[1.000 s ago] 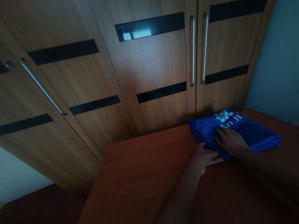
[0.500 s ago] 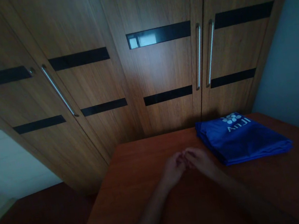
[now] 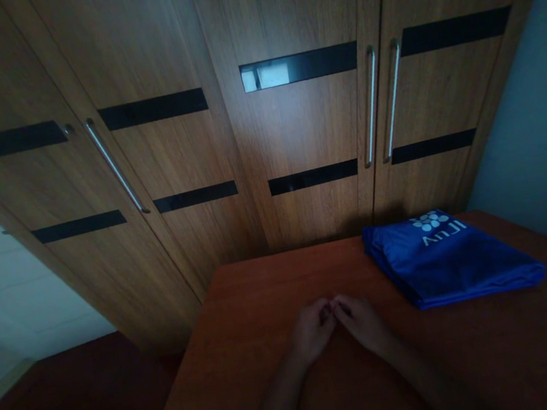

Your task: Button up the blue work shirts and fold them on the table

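My left hand (image 3: 314, 329) and my right hand (image 3: 359, 321) meet above the reddish-brown wooden table (image 3: 259, 287), fingers curled and fingertips touching. The dim light hides the insides of both hands, so anything small between the fingers cannot be made out. To the right of my right hand, and apart from it, lies a folded blue bag or sheet of shiny fabric (image 3: 453, 269) with a white dotted logo and lettering on top.
Behind the table stands a wooden wardrobe (image 3: 303, 120) with dark strips and long metal handles (image 3: 394, 102). The table's left edge drops to a dark red floor (image 3: 78, 405). A pale wall (image 3: 534, 117) rises at the right.
My two hands have come slightly lower and nearer to me, still touching at the fingertips. The view has shifted a little; the blue fabric lies unmoved on the table.
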The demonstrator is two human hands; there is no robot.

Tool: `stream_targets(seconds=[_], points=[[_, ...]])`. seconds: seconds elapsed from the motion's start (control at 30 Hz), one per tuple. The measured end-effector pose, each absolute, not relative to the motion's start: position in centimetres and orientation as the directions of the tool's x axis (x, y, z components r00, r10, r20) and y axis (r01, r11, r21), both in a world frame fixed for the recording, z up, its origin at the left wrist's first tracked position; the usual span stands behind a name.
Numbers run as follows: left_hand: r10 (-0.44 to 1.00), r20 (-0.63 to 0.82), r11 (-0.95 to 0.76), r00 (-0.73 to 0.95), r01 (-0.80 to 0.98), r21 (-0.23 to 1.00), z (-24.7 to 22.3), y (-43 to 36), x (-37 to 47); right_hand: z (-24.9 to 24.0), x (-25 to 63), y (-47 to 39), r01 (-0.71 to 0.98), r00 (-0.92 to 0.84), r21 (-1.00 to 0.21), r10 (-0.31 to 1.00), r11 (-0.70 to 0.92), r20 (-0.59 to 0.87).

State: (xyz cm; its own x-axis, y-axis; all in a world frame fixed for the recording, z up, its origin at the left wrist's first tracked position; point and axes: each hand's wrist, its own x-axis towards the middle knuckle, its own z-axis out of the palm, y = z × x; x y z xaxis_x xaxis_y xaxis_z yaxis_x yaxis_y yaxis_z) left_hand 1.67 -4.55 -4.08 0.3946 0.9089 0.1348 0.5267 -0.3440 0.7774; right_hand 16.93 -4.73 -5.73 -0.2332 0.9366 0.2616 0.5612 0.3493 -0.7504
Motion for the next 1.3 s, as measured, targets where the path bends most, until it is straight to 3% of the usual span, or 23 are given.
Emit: stream_targets(seconds=[0.37,1.3], points=[[0.903,0.130,-0.368,0.409,0.582,0.726,-4.15,-4.57,1.70,-5.23,17.28,-5.30,0.634,-0.272,-0.680,0.930,0.368,0.248],[0.893,0.158,-0.410,0.422,0.617,0.672,-4.26,-4.59,1.75,-5.58,17.32,-4.97,0.647,-0.284,-0.672,0.932,0.359,0.224]])
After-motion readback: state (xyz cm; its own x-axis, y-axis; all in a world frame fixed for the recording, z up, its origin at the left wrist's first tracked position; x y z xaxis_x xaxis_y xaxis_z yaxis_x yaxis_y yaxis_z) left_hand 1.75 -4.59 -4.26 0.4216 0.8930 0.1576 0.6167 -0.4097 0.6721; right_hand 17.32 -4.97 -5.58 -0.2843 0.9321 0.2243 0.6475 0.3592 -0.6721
